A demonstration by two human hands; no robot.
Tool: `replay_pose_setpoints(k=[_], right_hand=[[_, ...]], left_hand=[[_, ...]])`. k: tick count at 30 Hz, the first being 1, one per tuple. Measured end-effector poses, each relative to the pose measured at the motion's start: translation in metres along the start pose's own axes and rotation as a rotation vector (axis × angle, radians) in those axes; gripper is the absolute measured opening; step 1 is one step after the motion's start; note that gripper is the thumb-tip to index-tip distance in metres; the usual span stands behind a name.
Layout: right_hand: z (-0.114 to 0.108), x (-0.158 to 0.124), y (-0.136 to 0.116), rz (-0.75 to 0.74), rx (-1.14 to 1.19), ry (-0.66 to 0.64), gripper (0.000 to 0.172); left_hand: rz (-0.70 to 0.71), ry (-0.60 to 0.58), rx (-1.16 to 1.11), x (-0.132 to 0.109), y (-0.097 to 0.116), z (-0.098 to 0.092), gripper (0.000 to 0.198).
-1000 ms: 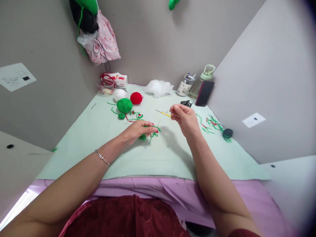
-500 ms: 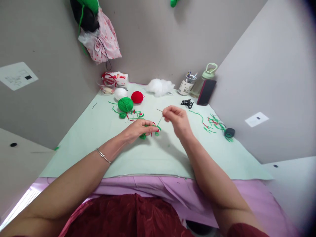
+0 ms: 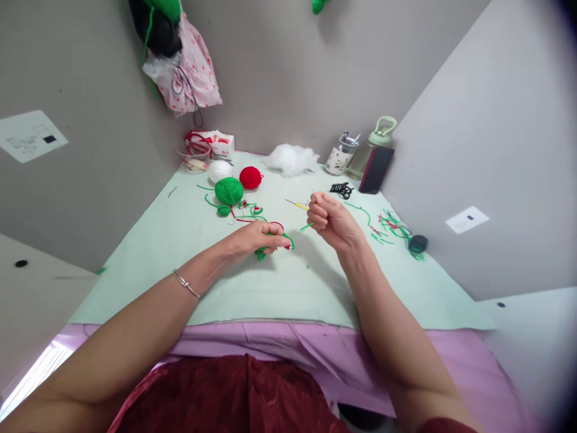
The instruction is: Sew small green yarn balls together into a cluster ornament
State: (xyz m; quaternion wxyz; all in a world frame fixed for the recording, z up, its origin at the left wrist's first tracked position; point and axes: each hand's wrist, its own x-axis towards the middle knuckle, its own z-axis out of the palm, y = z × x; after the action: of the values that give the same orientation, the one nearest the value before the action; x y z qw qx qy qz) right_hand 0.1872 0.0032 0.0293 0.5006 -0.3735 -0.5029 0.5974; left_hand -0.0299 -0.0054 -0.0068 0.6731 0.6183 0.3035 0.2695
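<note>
My left hand [image 3: 256, 236] pinches a small green, red and white crocheted piece [image 3: 290, 242] just above the mat; fingers cover most of it. To the right, my right hand [image 3: 332, 219] is raised and closed. A short green yarn strand [image 3: 307, 227] sticks out from its lower side. Something thin and pale shows above its fingertips, too fine to make out. Beside that hand, a crochet hook [image 3: 301, 206] with a yellow handle lies on the mat, its end partly covered. A red yarn loop [image 3: 277, 224] shows behind my left fingers.
Green [image 3: 229, 190], red [image 3: 250, 177] and white [image 3: 220, 172] yarn balls sit behind my left hand, near small crocheted pieces [image 3: 256, 210]. White stuffing [image 3: 292, 160], a black claw clip [image 3: 341, 190], a phone [image 3: 377, 170] and a bottle [image 3: 356, 161] stand farther back. Yarn scraps [image 3: 390, 225] lie right.
My right hand has moved slightly right, uncovering the hook's yellow handle. The strand stretched between my hands no longer reaches the crocheted piece; a short green strand now hangs from my right hand.
</note>
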Motion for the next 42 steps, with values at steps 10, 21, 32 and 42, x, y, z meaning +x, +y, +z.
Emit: replay_pose_setpoints(k=[10,21,32,42], right_hand=[[0.0,-0.003,0.001,-0.162,-0.052,0.161,0.027],[0.019,-0.018,0.007,-0.55,-0.849,0.065,0.011],[0.019,-0.018,0.007,-0.581,-0.841,0.066,0.009],[0.015,-0.013,0.003,-0.599,-0.463,0.414,0.013]], left_hand=[[0.165,0.317,-0.029,0.004,0.0,-0.005,0.021],[0.24,0.53,0.062,0.001,0.003,-0.007,0.03],[0.233,0.555,0.069,-0.001,0.007,-0.008,0.026],[0.199,0.541,0.118,0.001,0.001,-0.012,0.028]])
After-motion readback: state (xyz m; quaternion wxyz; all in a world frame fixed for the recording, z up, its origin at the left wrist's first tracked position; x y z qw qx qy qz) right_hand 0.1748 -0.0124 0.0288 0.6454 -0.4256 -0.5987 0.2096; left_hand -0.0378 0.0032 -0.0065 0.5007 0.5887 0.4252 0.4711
